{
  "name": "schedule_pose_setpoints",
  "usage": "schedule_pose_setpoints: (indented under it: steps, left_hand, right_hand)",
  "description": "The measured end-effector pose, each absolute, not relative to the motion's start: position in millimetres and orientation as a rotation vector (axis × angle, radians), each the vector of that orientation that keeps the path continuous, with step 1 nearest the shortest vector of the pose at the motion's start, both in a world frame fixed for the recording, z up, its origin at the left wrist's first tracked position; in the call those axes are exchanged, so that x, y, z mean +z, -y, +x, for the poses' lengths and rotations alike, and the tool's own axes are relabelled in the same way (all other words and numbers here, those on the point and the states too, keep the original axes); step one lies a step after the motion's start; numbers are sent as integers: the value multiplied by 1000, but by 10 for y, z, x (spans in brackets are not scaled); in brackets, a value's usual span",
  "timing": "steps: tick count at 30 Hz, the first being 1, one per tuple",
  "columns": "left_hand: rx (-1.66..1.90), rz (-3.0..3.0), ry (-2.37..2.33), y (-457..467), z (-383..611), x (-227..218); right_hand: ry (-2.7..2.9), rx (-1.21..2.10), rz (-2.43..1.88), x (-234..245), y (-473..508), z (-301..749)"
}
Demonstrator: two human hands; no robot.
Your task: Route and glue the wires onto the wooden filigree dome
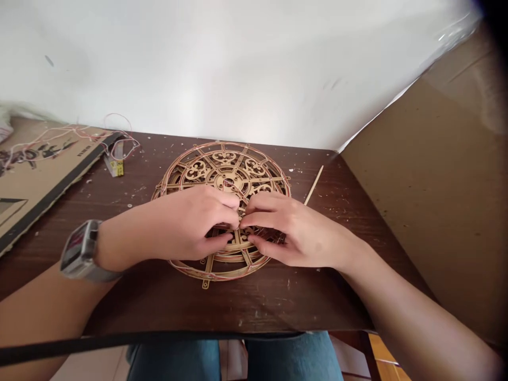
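Note:
A round, layered wooden lattice wheel [229,181] with scroll cut-outs and spokes lies flat on the dark table. Thin reddish wire [228,277] runs along its outer ring. Over the near half of the wheel, my left hand [202,219] comes in from the left with fingers curled and closed at the tips. Facing it, my right hand [283,227] has its fingers bent inward in the same way, the fingertips almost meeting the left ones near a spoke. Whatever small thing sits between the fingertips is hidden.
On the table [190,309], a thin wooden stick [314,184] lies right of the wheel. To the left are a printed cardboard box [51,172], loose pinkish wires [51,138] and a small yellow-labelled piece [117,167]. A white wall and a brown panel [428,153] bound the table.

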State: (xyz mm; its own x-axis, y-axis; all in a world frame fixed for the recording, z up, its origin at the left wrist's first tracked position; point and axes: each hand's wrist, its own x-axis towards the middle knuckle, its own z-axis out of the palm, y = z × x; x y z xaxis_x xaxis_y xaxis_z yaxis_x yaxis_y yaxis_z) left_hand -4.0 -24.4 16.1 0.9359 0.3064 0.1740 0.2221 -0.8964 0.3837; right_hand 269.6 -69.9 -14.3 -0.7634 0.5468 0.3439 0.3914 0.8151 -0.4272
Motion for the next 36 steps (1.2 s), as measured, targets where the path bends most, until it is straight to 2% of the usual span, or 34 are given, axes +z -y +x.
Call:
schedule_pose_setpoints:
  steps: [6,12,17,25,29,36]
  left_hand:
    - [333,2658,-426,133,-56,165]
    - [334,2723,-392,189,-61,216]
    - [302,2847,-405,257,-86,202]
    - [278,3096,-393,371,-3,202]
    - [281,2903,-403,291,-41,248]
    - [412,2765,-415,103,-184,311]
  right_hand:
    - [2658,358,-888,-64,863,2583]
    - [2584,503,-991,-73,885,2551]
    - [2463,660,-946,-94,854,2579]
    - [2399,612,-814,-175,749,2603]
    - [2283,609,-725,-212,658,2632]
    - [1956,536,-950,-229,604,2700]
